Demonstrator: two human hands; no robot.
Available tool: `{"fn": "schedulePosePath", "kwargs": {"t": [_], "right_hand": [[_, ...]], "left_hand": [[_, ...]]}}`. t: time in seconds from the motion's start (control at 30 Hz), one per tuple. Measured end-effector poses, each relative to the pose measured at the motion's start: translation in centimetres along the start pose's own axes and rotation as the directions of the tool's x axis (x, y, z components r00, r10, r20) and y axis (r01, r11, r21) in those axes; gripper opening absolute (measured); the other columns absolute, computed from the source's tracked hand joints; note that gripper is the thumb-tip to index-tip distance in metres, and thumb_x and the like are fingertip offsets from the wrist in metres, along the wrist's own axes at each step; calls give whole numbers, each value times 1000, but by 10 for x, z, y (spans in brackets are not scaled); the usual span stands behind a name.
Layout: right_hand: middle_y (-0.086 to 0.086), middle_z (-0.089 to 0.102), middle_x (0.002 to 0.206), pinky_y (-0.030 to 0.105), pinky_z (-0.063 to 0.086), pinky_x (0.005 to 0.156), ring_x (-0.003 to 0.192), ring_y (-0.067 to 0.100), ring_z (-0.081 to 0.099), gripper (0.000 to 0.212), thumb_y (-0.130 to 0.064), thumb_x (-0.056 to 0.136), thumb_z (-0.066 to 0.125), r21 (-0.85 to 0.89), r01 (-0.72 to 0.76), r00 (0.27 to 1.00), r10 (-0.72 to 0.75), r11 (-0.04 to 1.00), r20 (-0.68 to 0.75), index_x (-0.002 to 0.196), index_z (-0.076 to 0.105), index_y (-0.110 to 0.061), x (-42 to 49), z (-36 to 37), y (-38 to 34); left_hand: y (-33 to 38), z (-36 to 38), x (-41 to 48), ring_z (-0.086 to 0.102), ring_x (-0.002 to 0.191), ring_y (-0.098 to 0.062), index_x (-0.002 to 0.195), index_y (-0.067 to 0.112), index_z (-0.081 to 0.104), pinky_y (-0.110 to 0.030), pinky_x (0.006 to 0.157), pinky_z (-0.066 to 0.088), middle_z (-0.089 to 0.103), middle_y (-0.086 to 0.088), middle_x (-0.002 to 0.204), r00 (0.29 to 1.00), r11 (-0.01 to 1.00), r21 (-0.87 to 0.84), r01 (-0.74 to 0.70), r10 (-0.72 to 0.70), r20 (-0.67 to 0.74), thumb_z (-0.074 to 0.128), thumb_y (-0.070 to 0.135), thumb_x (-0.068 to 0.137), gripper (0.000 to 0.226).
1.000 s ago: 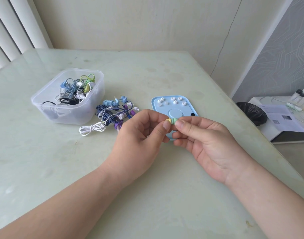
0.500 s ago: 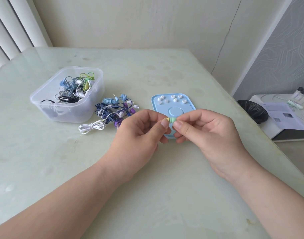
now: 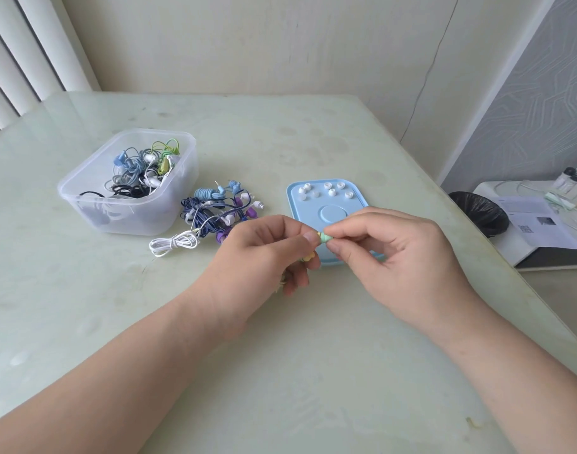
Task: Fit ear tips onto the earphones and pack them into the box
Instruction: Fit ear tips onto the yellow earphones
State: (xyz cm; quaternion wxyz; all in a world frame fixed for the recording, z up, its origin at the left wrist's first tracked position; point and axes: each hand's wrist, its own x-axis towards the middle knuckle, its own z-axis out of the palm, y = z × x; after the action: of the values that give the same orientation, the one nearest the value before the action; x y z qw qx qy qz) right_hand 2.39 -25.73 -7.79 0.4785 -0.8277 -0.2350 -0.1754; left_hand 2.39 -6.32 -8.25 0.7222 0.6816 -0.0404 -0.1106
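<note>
Left grip and right grip, fingertip-tight on one small green piece, presumably an earphone.

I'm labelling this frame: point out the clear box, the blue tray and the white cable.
clear box (image 3: 129, 217), head view, near wall
blue tray (image 3: 333, 213), head view, bare round centre
white cable (image 3: 174, 244), head view, coiled bundle

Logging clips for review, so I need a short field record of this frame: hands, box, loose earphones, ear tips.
left hand: pinches a green earbud
right hand: pinches the earbud's other end
clear plastic box: open, tangled earphones inside
loose earphones: piled on the table beside the box
blue tray: beyond the hands, white ear tips at its far end
stage: earbud in hand, not yet boxed
</note>
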Motion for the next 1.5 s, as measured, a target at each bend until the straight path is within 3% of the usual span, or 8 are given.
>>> {"fn": "schedulePosePath", "kwargs": {"t": [0.07,0.27,0.53,0.77,0.9,1.03,1.23,1.5], "right_hand": [[2,75,87,35,59,77,81,17,72,15,5,87,75,-67,87,996,-88,994,-1,95,79,-7,1,0,1],[-11,77,86,41,61,80,79,16,73,25,0,88,77,165,-196,979,202,967,-21,101,79,-21,-1,7,3],[-2,78,81,44,62,79,75,24,74,21,-2,88,77,215,-278,957,289,936,-23,93,79,-22,2,9,1],[-6,77,82,27,59,72,74,15,72,21,-6,85,80,211,-313,943,330,926,-50,99,80,-21,5,2,2],[-9,74,73,15,48,61,58,6,60,13,-13,87,80,-28,-381,914,372,924,-159,86,79,-25,11,-13,15],[-13,65,75,6,37,58,63,-1,56,7,-21,83,83,-285,-390,919,388,876,-64,83,78,-25,13,-14,22],[-11,58,73,7,37,58,62,-3,54,13,-19,84,82,-349,-355,923,384,867,15,73,77,-25,15,-15,19],[6,76,73,23,55,60,62,13,69,11,-1,84,80,311,-507,848,531,804,11,90,80,-11,9,1,-7]], "left_hand": [[3,-2,1,56,58,-21,90,5,68,-27,50,42,66,-10,76,999,999,-21,31,-30,30,63,10,98,11],[2,-5,3,56,59,-19,97,2,69,-26,52,43,69,-12,81,999,998,-51,30,-29,23,64,10,99,10],[0,-4,4,58,61,-18,98,2,71,-26,53,45,70,-13,84,1000,999,-43,15,-14,12,64,11,99,11],[1,-3,3,56,59,-17,96,4,70,-25,51,43,71,-11,85,999,995,-97,16,-19,-35,65,11,99,10],[0,-3,4,57,61,-16,99,4,71,-24,54,45,71,-9,87,995,988,-151,32,-46,-90,67,11,97,9],[0,-4,6,62,66,-16,109,1,71,-24,59,51,72,-8,90,990,975,-217,51,-77,-115,70,11,95,17],[3,-7,5,74,84,-24,116,-3,68,-29,76,61,77,-16,104,989,943,-321,90,-122,-82,68,-1,93,24],[4,-3,3,72,92,-21,117,9,70,-32,85,61,78,-12,108,992,939,-337,68,-100,-80,71,-1,90,29]]}}
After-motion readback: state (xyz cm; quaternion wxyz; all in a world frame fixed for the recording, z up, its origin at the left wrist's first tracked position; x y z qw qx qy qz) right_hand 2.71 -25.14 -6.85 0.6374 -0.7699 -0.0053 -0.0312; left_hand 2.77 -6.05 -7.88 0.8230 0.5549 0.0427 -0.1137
